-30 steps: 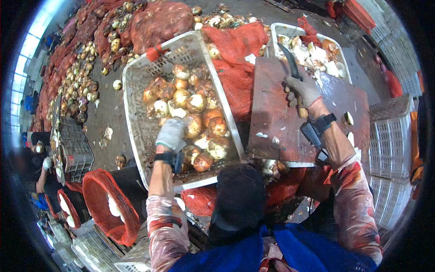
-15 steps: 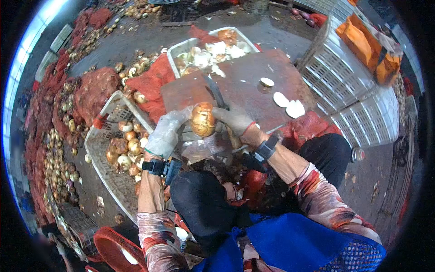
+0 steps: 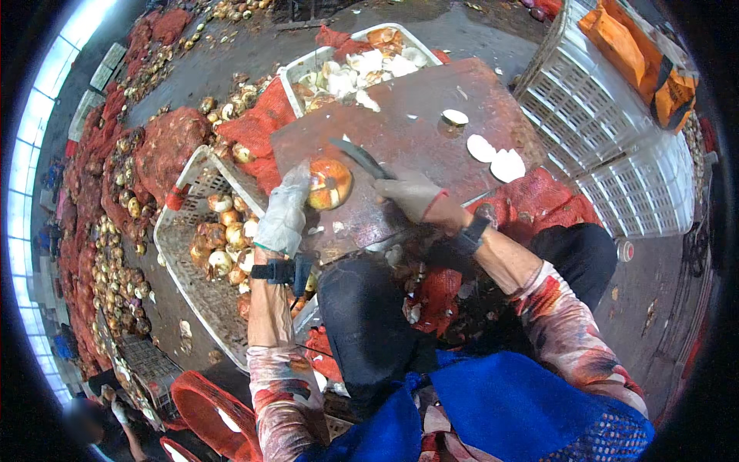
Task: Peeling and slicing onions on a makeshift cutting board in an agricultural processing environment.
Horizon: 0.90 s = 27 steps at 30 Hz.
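Note:
My left hand, in a pale glove, is closed around a brown-skinned onion over the near left of the board. A pale, partly bared patch shows on the onion's face. My right hand, also gloved, grips a knife whose dark curved blade points away to the left. The blade is apart from the onion, above the board. On the board's right side lie a white onion piece and two more white pieces.
Left stands a dirty white crate of onions. Beyond the board is a crate of white pieces and skins. Stacked white crates with an orange bag rise on the right. Red mesh sacks and loose onions cover the left floor.
The onion has shifted slightly left and away, turned so that a pale patch faces up. My right hand has drawn off it to the right with the knife.

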Each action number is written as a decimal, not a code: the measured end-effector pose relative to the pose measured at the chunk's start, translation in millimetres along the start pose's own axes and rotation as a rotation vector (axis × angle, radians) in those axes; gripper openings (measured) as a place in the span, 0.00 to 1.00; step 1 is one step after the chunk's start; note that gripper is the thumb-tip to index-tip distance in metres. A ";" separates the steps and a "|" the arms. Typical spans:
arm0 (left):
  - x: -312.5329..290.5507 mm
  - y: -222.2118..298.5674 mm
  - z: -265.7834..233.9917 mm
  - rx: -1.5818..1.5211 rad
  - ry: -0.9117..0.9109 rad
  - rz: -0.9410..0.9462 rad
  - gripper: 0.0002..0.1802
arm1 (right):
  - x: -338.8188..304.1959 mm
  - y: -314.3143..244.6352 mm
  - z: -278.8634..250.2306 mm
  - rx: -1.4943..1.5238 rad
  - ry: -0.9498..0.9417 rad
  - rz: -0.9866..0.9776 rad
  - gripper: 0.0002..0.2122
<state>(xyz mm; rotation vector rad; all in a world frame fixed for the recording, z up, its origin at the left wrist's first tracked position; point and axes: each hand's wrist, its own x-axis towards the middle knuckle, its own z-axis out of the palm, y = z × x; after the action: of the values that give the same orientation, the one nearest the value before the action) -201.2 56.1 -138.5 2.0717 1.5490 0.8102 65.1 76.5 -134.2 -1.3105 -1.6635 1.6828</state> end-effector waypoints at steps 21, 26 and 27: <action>24.4 2.5 9.6 -0.179 0.015 -0.046 0.21 | -20.8 13.5 -10.8 -0.802 0.087 -0.236 0.14; 28.0 23.3 -16.1 -0.200 0.062 -0.186 0.23 | -6.9 -42.4 -42.4 -0.943 0.401 -0.023 0.16; 32.1 35.1 -25.3 -0.077 0.045 -0.200 0.23 | 2.7 -41.3 -48.5 -1.065 0.400 -0.014 0.15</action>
<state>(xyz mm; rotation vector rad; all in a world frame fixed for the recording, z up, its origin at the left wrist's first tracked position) -186.8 76.6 -90.9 1.8212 1.6897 0.8325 91.7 111.8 -88.3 -1.8707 -2.3406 0.3567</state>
